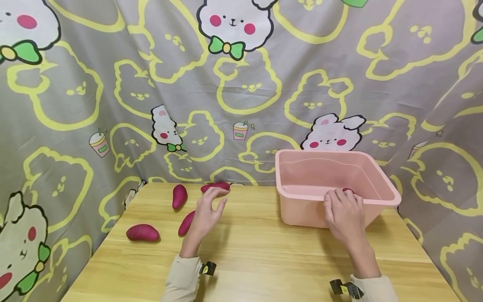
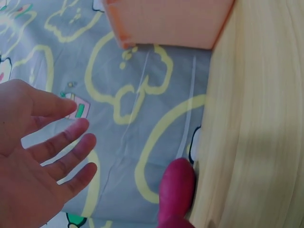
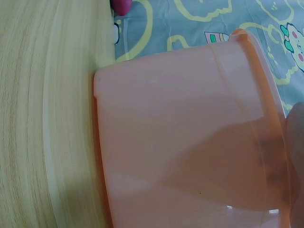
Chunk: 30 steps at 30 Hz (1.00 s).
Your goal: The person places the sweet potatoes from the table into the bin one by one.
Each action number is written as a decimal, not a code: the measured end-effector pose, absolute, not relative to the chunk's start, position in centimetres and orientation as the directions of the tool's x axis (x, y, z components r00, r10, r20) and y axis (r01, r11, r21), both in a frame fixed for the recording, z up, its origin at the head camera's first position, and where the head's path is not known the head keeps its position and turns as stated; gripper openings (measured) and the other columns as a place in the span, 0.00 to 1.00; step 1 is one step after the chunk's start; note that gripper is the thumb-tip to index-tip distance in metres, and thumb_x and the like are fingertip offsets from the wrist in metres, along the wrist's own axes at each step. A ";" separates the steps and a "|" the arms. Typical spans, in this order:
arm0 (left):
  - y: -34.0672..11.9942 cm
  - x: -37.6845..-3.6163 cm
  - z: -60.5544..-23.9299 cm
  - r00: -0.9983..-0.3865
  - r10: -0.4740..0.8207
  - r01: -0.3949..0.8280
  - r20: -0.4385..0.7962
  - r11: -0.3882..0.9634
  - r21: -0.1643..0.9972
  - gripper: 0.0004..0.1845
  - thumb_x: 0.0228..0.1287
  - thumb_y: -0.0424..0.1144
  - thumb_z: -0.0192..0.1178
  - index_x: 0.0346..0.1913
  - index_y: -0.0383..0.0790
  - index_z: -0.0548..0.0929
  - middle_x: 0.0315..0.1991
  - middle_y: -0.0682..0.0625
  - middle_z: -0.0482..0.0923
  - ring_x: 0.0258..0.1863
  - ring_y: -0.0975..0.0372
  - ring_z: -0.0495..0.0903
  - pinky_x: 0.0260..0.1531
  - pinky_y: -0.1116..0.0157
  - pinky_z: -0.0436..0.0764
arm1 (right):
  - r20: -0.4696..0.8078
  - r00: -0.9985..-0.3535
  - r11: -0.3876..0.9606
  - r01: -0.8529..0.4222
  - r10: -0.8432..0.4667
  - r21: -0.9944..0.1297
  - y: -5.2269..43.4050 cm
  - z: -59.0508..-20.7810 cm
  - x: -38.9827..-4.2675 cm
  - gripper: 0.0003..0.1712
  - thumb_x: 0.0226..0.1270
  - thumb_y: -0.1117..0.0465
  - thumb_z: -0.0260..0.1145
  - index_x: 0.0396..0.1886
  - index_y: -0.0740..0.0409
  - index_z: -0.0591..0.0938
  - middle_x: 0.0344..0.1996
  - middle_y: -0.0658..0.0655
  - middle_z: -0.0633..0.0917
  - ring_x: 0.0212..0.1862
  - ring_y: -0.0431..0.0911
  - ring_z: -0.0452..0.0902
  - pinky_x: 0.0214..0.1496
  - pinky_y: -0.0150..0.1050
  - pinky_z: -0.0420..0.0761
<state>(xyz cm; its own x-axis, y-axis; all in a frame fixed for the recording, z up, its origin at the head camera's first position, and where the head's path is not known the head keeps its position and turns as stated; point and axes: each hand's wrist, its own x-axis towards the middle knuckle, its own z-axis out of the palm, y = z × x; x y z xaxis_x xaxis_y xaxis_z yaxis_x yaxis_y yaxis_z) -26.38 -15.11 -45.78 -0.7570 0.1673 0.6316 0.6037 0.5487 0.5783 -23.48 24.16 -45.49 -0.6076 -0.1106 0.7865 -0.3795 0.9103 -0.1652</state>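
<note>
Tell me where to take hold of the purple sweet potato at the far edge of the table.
Pinch the sweet potato across its narrow middle from above. It lies flat and lengthwise along the table edge, and the left hand is open right beside it.

Bunny-print curtain [image 1: 113,84] behind wooden table [image 1: 264,260]

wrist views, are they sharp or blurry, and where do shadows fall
Left wrist view: the left hand is soft and out of focus, the sweet potato a little blurred, the light even. Right wrist view: the pink tub fills the frame, with a darker shadow showing through its wall at lower right. Head view: sharp, with soft shadows on the table beside the hands.
</note>
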 end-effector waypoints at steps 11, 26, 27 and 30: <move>-17.0 -26.6 -46.0 -0.814 0.204 0.537 0.544 0.622 0.571 0.11 0.65 0.27 0.67 0.50 0.34 0.86 0.50 0.43 0.83 0.53 0.48 0.83 0.57 0.50 0.78 | 0.786 -0.608 0.910 -0.381 -0.112 -0.166 24.3 -45.5 -23.4 0.16 0.78 0.56 0.46 0.33 0.60 0.75 0.32 0.61 0.78 0.40 0.63 0.71 0.49 0.60 0.66; -19.5 -26.6 -46.2 -0.875 0.191 0.446 0.445 0.677 0.586 0.13 0.67 0.30 0.67 0.53 0.35 0.84 0.52 0.39 0.82 0.54 0.42 0.80 0.52 0.46 0.80 | 0.784 -0.610 0.911 -0.380 -0.115 -0.162 24.4 -45.5 -23.5 0.17 0.78 0.56 0.45 0.33 0.60 0.74 0.31 0.61 0.77 0.39 0.63 0.69 0.48 0.59 0.65; -19.7 -26.6 -46.2 -0.879 0.192 0.440 0.437 0.681 0.585 0.13 0.67 0.30 0.67 0.53 0.35 0.84 0.53 0.39 0.82 0.54 0.43 0.80 0.53 0.46 0.80 | 0.784 -0.610 0.911 -0.380 -0.114 -0.163 24.3 -45.5 -23.5 0.17 0.78 0.56 0.45 0.33 0.60 0.74 0.31 0.60 0.77 0.39 0.63 0.70 0.48 0.59 0.65; -20.3 -26.6 -46.4 -0.885 0.191 0.428 0.425 0.695 0.578 0.13 0.66 0.30 0.68 0.52 0.35 0.85 0.52 0.39 0.82 0.53 0.43 0.79 0.53 0.47 0.80 | 0.783 -0.612 0.911 -0.377 -0.112 -0.165 24.3 -45.5 -23.5 0.17 0.78 0.56 0.45 0.33 0.60 0.75 0.32 0.61 0.78 0.39 0.63 0.70 0.49 0.59 0.66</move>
<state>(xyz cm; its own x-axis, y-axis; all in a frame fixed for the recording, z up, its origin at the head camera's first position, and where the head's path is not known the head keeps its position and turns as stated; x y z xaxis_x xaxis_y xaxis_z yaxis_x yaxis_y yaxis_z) -26.63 -20.25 -46.38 -0.8846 0.1910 0.4253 0.4280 0.6947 0.5781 -23.46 24.33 -45.49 -0.6125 -0.1116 0.7826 -0.3774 0.9111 -0.1655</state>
